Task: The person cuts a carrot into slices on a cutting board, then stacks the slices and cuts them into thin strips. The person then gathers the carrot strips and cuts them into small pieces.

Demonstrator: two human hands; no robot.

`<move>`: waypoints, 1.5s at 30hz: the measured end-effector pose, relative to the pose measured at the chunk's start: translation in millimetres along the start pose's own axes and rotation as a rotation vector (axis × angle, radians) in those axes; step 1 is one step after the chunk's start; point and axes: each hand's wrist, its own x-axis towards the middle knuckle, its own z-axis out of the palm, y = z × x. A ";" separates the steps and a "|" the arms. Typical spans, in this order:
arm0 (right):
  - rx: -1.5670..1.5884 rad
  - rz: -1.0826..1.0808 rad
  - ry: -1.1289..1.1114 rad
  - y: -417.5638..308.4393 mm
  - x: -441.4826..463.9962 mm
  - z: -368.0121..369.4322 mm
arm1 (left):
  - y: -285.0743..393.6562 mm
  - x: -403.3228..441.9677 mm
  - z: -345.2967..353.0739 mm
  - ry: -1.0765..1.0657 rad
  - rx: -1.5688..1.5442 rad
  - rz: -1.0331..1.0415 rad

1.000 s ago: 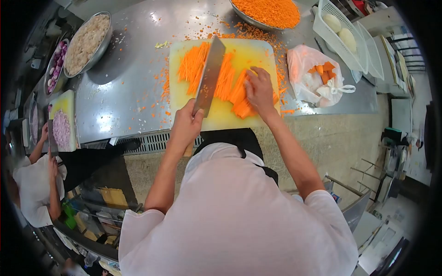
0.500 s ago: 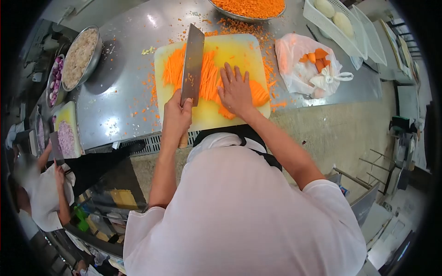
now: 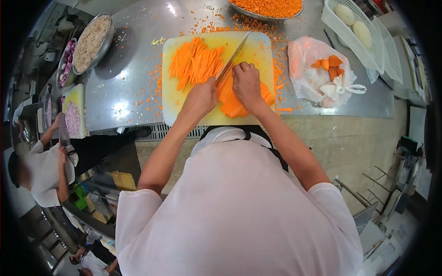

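Note:
My left hand is closed around the handle of a cleaver, seen nearly edge-on with its tip pointing up and right. My right hand has its fingers curled down on overlapping carrot slices, close to the blade's right side. A pile of carrot shreds lies left of the blade. All of this rests on a yellowish-white cutting board. My palm and fingers hide some of the slices.
A bowl of minced carrot stands behind the board. To the right are a plastic bag with carrot pieces and a white basket. Left, a bowl of pale chopped food stands near a co-worker holding a knife.
The cleaver has gone from upright and broadside, left of the slices, to slanting edge-on beside my right hand. My right hand's spread fingers have curled in. The view has shifted slightly.

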 end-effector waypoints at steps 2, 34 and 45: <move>-0.050 -0.009 0.030 -1.1 0.6 5.8 | -4.1 12.5 19.4 -0.043 0.042 -0.010; -0.051 -0.036 0.070 1.0 -1.1 7.8 | 14.8 0.7 9.1 -0.155 0.103 -0.035; -0.033 -0.056 0.074 0.9 -7.3 7.4 | 39.0 -2.3 -13.5 -0.159 0.037 -0.065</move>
